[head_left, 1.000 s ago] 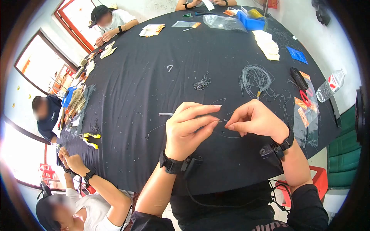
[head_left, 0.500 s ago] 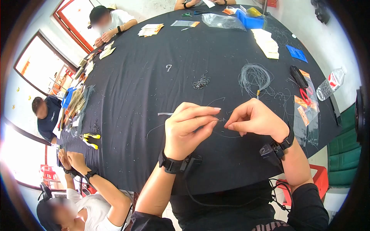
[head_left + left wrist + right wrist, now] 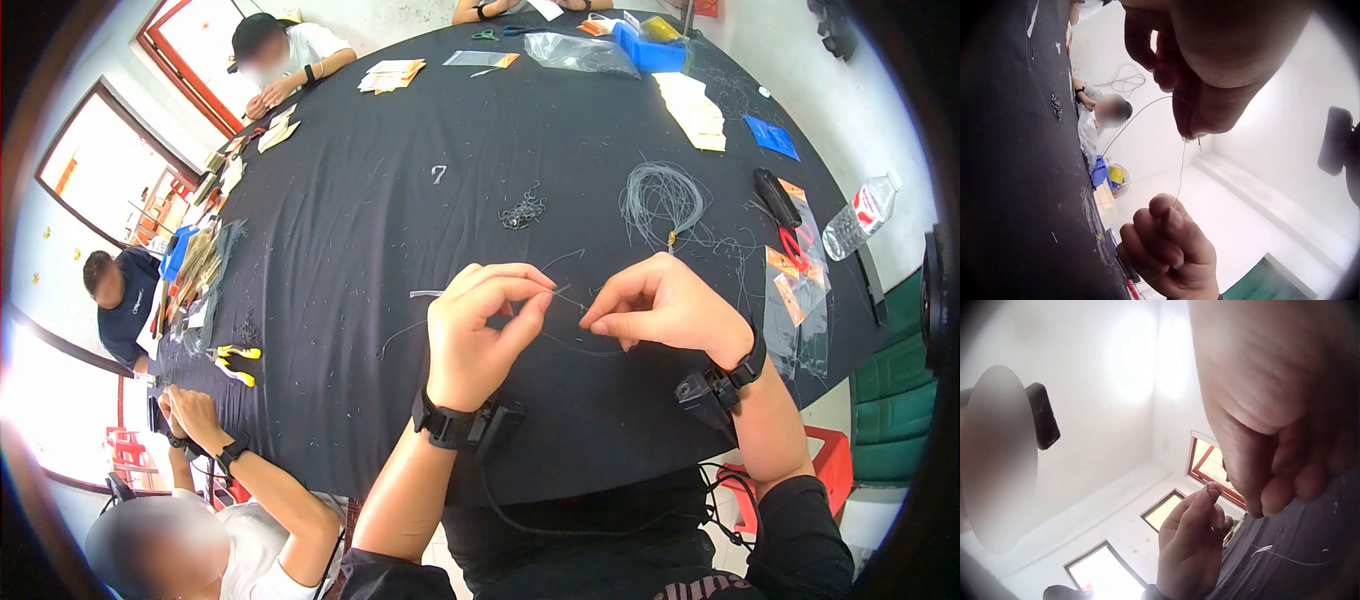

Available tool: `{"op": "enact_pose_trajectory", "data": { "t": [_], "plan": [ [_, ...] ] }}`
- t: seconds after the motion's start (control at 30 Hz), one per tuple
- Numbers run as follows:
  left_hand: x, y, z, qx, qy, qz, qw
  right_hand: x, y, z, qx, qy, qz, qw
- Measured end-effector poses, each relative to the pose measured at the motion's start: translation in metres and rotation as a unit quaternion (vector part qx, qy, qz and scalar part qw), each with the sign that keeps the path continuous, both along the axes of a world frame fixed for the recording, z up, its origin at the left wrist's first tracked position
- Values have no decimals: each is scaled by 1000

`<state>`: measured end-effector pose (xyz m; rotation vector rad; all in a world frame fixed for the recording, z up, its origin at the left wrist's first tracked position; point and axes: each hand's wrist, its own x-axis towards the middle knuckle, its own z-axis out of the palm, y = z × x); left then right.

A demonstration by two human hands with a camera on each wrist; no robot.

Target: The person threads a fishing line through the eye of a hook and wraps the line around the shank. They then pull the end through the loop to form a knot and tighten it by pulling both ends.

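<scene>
A thin clear fishing line (image 3: 1182,165) runs taut between my two hands. My left hand (image 3: 482,325) pinches it between thumb and index finger, which bow into a ring; a tiny dark tip shows beside these fingertips in the left wrist view. Facing it, my right hand (image 3: 680,312) pinches the line with thumb and forefinger, the other fingers curled in. A loose loop of the line arcs away from the left fingers. Beyond the hands lie a small heap of dark metal hooks (image 3: 523,207) and a coil of clear line (image 3: 662,205) with a yellow tie.
At the right are red-handled scissors (image 3: 792,248), plastic packets (image 3: 795,300) and a water bottle (image 3: 860,218). White cards (image 3: 692,112) and a blue box (image 3: 650,52) stand farther back. Yellow-handled pliers (image 3: 235,365) lie left, near a seated person's hands. Other people sit around the black-covered table (image 3: 340,250).
My left fingertips have drawn slightly left and up, and the index finger has bent toward the thumb, leaving more line showing between the hands. The right hand has stayed nearly still.
</scene>
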<state>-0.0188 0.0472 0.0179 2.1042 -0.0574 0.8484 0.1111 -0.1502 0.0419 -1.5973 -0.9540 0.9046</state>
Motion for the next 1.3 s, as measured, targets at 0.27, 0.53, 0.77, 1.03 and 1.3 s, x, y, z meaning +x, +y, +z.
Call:
{"op": "enact_pose_trajectory", "data": {
  "t": [0.27,0.53,0.77,1.03,1.3],
  "plan": [
    [-1,0,-6,-25,109,25,993,-9,5,-3,94,-169,-56,980],
    [-1,-2,-6,-4,133,-10,991,-4,4,-9,120,-246,-48,960],
    [-1,-2,-7,1,126,-43,991,-2,4,-9,106,-240,-68,962],
    [0,-2,-9,-13,114,-48,992,4,-1,-9,85,-243,-58,965],
    [-2,-4,-5,-13,130,-63,989,3,0,-9,84,-246,-71,963]
  ]
}}
